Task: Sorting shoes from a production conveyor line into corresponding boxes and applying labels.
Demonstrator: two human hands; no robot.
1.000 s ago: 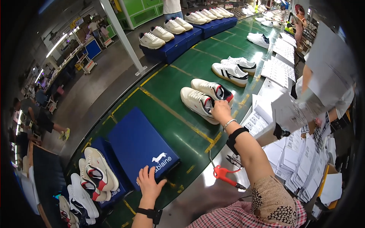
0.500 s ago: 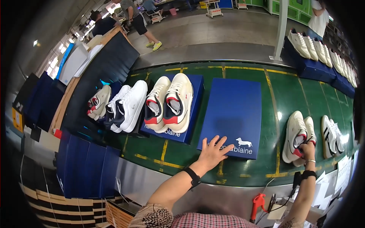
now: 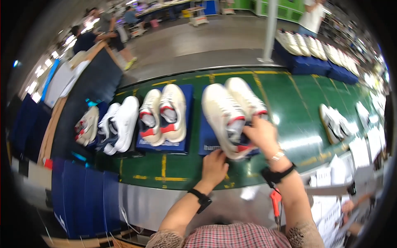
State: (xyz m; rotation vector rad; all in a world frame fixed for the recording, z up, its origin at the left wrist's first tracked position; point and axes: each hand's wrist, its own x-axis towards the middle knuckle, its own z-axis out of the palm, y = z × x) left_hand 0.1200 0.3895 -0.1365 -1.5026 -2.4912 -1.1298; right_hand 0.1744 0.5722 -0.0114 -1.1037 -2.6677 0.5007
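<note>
A pair of cream sneakers (image 3: 225, 109) with red and navy heel linings is over a blue shoebox (image 3: 206, 138), toes pointing away from me. My right hand (image 3: 261, 133) is closed on the sneakers at their heel openings. Whether their soles rest on the lid or hang just above it, I cannot tell. My left hand (image 3: 214, 168) is at the box's near edge, just below the left shoe's heel. Its fingers are bunched against that edge, with their tips partly hidden and slightly blurred.
To the left, another cream pair (image 3: 173, 113) stands on a blue box, beside white sneakers (image 3: 125, 124) and a beige pair (image 3: 87, 126). Striped white sneakers (image 3: 334, 122) stand right on the green table (image 3: 285, 99). A red air gun (image 3: 276, 202) hangs at the near edge.
My right hand has brought the cream sneakers leftward from the table to the blue shoebox. My left hand has slid off the lid to the box's near edge. The view has shifted right.
</note>
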